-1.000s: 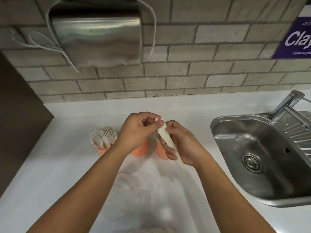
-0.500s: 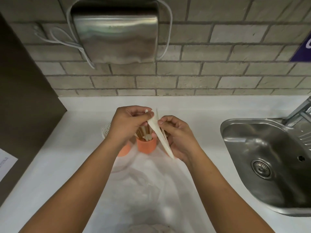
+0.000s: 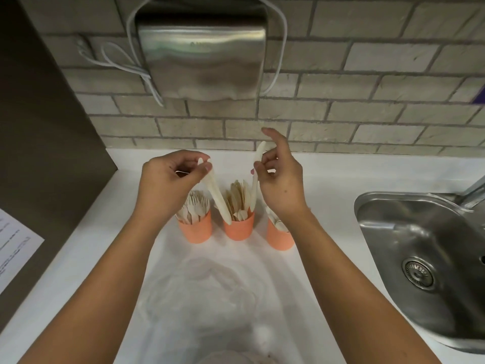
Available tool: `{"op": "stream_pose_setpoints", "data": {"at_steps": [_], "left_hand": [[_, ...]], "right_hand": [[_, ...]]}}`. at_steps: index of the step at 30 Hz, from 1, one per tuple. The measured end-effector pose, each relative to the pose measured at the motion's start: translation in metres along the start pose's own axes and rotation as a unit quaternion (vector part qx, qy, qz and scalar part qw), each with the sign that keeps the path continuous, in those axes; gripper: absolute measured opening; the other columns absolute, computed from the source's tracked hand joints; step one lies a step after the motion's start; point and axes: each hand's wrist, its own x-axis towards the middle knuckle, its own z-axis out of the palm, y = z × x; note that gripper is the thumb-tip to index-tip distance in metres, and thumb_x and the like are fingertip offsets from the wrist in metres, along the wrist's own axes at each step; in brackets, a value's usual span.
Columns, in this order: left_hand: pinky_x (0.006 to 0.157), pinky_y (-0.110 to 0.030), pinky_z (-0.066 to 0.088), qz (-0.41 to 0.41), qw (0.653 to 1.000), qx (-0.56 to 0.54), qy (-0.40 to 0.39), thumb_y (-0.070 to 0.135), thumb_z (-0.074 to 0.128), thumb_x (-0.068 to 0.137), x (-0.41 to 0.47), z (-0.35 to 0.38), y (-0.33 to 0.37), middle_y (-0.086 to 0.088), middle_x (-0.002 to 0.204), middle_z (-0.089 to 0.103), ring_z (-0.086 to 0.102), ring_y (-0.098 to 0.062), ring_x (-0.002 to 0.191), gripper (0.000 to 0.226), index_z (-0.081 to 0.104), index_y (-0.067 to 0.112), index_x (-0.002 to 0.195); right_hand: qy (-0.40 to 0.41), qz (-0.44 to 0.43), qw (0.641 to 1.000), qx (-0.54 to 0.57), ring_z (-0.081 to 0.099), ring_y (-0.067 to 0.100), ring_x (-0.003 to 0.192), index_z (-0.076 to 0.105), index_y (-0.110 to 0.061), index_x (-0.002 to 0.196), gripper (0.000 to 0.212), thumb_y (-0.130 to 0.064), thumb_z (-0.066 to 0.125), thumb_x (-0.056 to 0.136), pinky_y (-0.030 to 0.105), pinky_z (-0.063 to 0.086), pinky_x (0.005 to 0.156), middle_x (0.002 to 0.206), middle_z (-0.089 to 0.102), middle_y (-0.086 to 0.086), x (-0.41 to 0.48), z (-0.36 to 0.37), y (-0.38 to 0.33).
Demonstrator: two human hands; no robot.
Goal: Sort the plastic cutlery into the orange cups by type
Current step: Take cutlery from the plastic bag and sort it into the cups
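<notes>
— Orange cups: three in a row on white counter. Left cup full of forks, middle cup full of knives, right cup partly hidden behind right wrist.

— And hands?

— Left hand pinched on one pale knife, tip hanging near middle cup's rim. Right hand pinched on second knife, upright above same cup, index finger raised.

— Elsewhere?

— Steel sink at right, clear plastic bag in front.
</notes>
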Motion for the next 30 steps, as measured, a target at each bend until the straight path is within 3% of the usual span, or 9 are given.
{"op": "stream_pose_setpoints", "data": {"at_steps": [6,11,16,20,21,23,24,27,30], "left_hand": [[0.078,-0.016,0.056,0.023,0.999,0.025,-0.005,0.020,0.082,0.089,-0.006,0.005,-0.003,0.018,0.086,0.078,0.072,-0.002,0.080,0.012,0.083,0.027,0.099],[0.073,-0.014,0.054,0.035,0.999,0.033,-0.015,0.018,0.082,0.089,-0.009,0.009,-0.006,0.021,0.082,0.075,0.070,0.000,0.077,0.012,0.083,0.024,0.099],[0.074,-0.014,0.055,0.047,0.998,0.039,-0.020,0.017,0.082,0.089,-0.008,0.014,-0.005,0.027,0.080,0.073,0.070,0.000,0.076,0.012,0.083,0.023,0.099],[0.072,-0.010,0.051,0.059,0.997,0.047,-0.022,0.017,0.082,0.089,-0.007,0.016,-0.006,0.025,0.078,0.072,0.069,0.000,0.077,0.013,0.083,0.023,0.100],[0.072,-0.009,0.050,0.062,0.997,0.051,-0.020,0.017,0.082,0.089,-0.006,0.016,-0.006,0.023,0.079,0.074,0.069,0.001,0.078,0.013,0.083,0.023,0.100],[0.073,-0.009,0.051,0.065,0.996,0.059,-0.018,0.018,0.081,0.090,-0.005,0.016,-0.006,0.018,0.086,0.076,0.070,0.001,0.082,0.012,0.083,0.023,0.101],[0.074,-0.011,0.052,0.065,0.996,0.061,-0.019,0.018,0.080,0.090,-0.004,0.016,-0.007,0.016,0.089,0.078,0.071,0.000,0.084,0.012,0.083,0.023,0.101],[0.078,-0.016,0.055,0.064,0.996,0.066,-0.023,0.019,0.079,0.092,-0.002,0.016,-0.009,0.012,0.092,0.079,0.072,-0.003,0.087,0.012,0.083,0.023,0.102],[0.078,-0.017,0.055,0.061,0.996,0.059,-0.031,0.019,0.078,0.092,-0.001,0.019,-0.009,0.012,0.090,0.078,0.072,-0.004,0.086,0.011,0.083,0.023,0.102]], "right_hand": [[0.004,-0.049,0.998,-0.036,0.067,0.011,0.082,0.061,-0.021,0.127,0.039,0.002,0.060,0.096,0.028,0.057,0.077,0.084,0.064,-0.003,-0.002,0.012,0.012],[-0.005,-0.046,0.997,-0.066,0.065,0.010,0.082,0.054,-0.030,0.129,0.043,-0.001,0.060,0.098,0.024,0.055,0.076,0.084,0.064,-0.006,-0.007,0.015,0.023],[-0.004,-0.029,0.997,-0.075,0.067,0.012,0.081,0.055,-0.027,0.121,0.034,-0.004,0.062,0.097,0.030,0.058,0.077,0.083,0.067,-0.002,-0.011,0.023,0.030],[-0.072,-0.025,0.990,-0.118,0.068,0.019,0.077,0.064,-0.017,0.107,0.014,-0.008,0.064,0.097,0.038,0.058,0.076,0.080,0.070,0.001,-0.012,0.025,0.044],[-0.112,-0.031,0.982,-0.148,0.068,0.023,0.080,0.069,-0.012,0.099,0.005,-0.011,0.065,0.096,0.037,0.056,0.080,0.083,0.071,0.003,-0.012,0.025,0.048],[-0.160,-0.042,0.962,-0.217,0.064,0.028,0.101,0.075,-0.007,0.087,0.018,-0.019,0.066,0.097,0.026,0.044,0.093,0.101,0.072,0.007,-0.016,0.027,0.052],[-0.145,-0.039,0.963,-0.224,0.060,0.028,0.111,0.077,-0.008,0.085,0.020,-0.021,0.066,0.097,0.021,0.037,0.093,0.110,0.070,0.006,-0.018,0.028,0.049],[-0.057,-0.054,0.990,-0.113,0.063,0.017,0.107,0.079,-0.015,0.091,0.010,-0.016,0.069,0.090,0.027,0.050,0.089,0.107,0.069,-0.001,-0.018,0.023,0.032],[-0.159,0.018,0.987,-0.001,0.068,0.010,0.097,0.075,-0.019,0.109,0.019,-0.015,0.068,0.092,0.029,0.057,0.087,0.103,0.072,-0.006,-0.016,0.016,0.012]]}}
